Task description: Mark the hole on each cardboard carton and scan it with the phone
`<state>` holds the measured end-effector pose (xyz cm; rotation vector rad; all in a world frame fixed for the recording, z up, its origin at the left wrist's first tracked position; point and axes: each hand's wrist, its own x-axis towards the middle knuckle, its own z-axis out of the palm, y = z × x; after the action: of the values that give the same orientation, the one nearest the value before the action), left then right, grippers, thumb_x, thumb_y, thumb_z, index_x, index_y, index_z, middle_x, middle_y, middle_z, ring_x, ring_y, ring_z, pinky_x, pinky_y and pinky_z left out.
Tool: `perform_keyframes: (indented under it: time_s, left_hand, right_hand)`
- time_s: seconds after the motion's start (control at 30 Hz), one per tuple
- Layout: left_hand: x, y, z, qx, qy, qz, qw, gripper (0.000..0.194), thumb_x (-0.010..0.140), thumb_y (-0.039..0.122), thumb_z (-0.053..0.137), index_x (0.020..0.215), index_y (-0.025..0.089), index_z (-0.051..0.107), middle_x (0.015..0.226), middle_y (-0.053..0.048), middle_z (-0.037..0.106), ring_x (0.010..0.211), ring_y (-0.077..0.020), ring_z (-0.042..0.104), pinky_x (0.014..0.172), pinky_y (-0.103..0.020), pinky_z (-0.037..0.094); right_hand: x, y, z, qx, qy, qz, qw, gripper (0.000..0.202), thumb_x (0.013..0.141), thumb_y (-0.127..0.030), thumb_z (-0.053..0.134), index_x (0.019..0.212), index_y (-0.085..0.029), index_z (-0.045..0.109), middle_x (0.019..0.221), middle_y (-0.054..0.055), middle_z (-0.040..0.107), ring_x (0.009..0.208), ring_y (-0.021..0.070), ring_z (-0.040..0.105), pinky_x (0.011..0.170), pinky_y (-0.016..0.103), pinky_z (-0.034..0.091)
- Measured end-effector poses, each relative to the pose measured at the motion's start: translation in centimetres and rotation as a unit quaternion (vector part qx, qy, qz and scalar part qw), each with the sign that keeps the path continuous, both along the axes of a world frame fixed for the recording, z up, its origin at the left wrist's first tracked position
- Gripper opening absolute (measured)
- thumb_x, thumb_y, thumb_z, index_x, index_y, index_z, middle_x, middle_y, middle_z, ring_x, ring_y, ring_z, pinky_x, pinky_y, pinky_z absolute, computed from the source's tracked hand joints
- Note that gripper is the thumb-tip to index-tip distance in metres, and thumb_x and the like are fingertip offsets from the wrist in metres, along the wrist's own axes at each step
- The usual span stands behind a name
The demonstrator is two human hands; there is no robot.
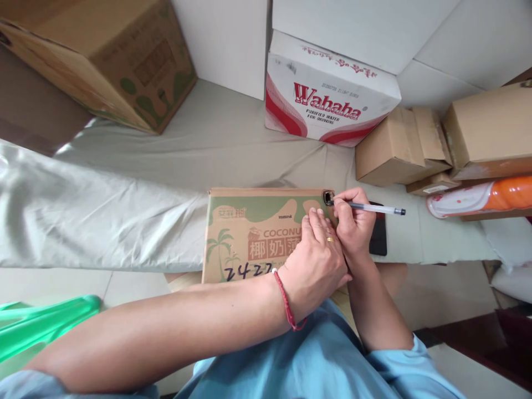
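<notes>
A brown cardboard box [236,233] with green print, a palm tree and handwritten digits lies in front of me. My left hand [318,244] rests flat on its right part, fingers stretched out towards the far edge. A gel pen [376,208] with a clear barrel and black end is gripped in my right hand [353,221], just beside the left one. The pen's tip end points at a small dark-edged square [328,198] at the box's far right corner; the tip itself is hidden by my fingers.
Behind stands a white and red water carton [328,100]. Brown boxes [399,147] and an orange-white cylinder [477,197] are on the right. A large carton [137,72] stands back left. A black phone-like object [379,235] lies beside my right hand. A green plastic stool [50,321] is lower left.
</notes>
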<state>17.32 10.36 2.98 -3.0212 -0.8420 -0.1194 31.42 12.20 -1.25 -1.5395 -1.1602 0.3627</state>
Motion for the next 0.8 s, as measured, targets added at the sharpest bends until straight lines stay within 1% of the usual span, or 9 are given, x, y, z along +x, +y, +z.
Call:
perform_keyframes:
  time_s: [0.07,0.17,0.23,0.37,0.47,0.6,0.8]
  left_hand:
    - [0.00,-0.01,-0.04,-0.003,-0.006,0.002,1.000,0.108,0.094,0.075,0.074,0.150,-0.016,0.060,0.148,-0.048,0.057,0.143,-0.0552,0.063,0.116,-0.060,0.058]
    - [-0.03,0.00,-0.05,0.000,-0.008,0.001,1.000,0.108,0.094,0.075,0.074,0.150,-0.015,0.060,0.148,-0.048,0.057,0.142,-0.0552,0.064,0.116,-0.060,0.058]
    - [-0.05,0.02,-0.01,0.003,-0.004,-0.001,1.000,0.109,0.093,0.076,0.074,0.149,-0.016,0.060,0.147,-0.048,0.057,0.141,-0.0552,0.065,0.115,-0.059,0.059]
    - [-0.03,0.07,0.06,0.013,0.005,-0.003,1.000,0.111,0.094,0.077,0.072,0.148,-0.019,0.059,0.146,-0.049,0.057,0.140,-0.0557,0.065,0.114,-0.059,0.060]
    - [0.00,0.07,0.04,0.016,0.006,-0.003,1.000,0.112,0.094,0.077,0.072,0.147,-0.020,0.058,0.145,-0.050,0.056,0.140,-0.0560,0.065,0.114,-0.059,0.059]
    - [-0.03,0.06,0.07,0.015,0.006,-0.005,1.000,0.113,0.094,0.078,0.072,0.149,-0.019,0.058,0.147,-0.049,0.056,0.141,-0.0552,0.065,0.115,-0.059,0.059]
    - [-0.06,0.12,0.34,0.007,0.014,-0.003,1.000,0.110,0.095,0.078,0.070,0.149,-0.017,0.059,0.147,-0.048,0.057,0.141,-0.0544,0.065,0.115,-0.058,0.059]
  right_hand:
    - [0.04,-0.06,-0.05,-0.002,0.002,0.000,1.000,0.011,0.092,-0.026,0.062,0.081,-0.022,0.063,0.063,-0.006,0.055,0.055,0.0099,0.048,0.054,0.024,0.038]
    - [0.09,-0.17,-0.19,0.006,0.001,-0.018,1.000,0.011,0.089,-0.022,0.060,0.079,-0.022,0.062,0.061,-0.006,0.054,0.054,0.0100,0.047,0.053,0.025,0.037]
    - [0.08,-0.16,-0.25,0.010,0.002,-0.028,1.000,0.011,0.090,-0.022,0.059,0.078,-0.023,0.061,0.061,-0.006,0.054,0.054,0.0104,0.047,0.054,0.025,0.038]
    - [0.03,-0.05,-0.17,0.004,0.002,-0.012,1.000,0.012,0.094,-0.028,0.062,0.084,-0.022,0.062,0.065,-0.006,0.056,0.057,0.0102,0.050,0.056,0.024,0.041]
    - [0.06,-0.06,-0.10,-0.006,-0.008,-0.001,1.000,0.011,0.094,-0.027,0.062,0.085,-0.022,0.063,0.065,-0.006,0.055,0.056,0.0093,0.048,0.054,0.023,0.039]
    - [0.11,-0.12,-0.14,0.004,-0.008,-0.008,1.000,0.011,0.092,-0.024,0.061,0.081,-0.023,0.061,0.062,-0.007,0.053,0.054,0.0098,0.047,0.054,0.024,0.038]
    - [0.02,0.12,-0.06,0.000,-0.018,-0.010,1.000,0.013,0.098,-0.031,0.063,0.087,-0.023,0.062,0.068,-0.005,0.059,0.060,0.0109,0.053,0.059,0.025,0.044]
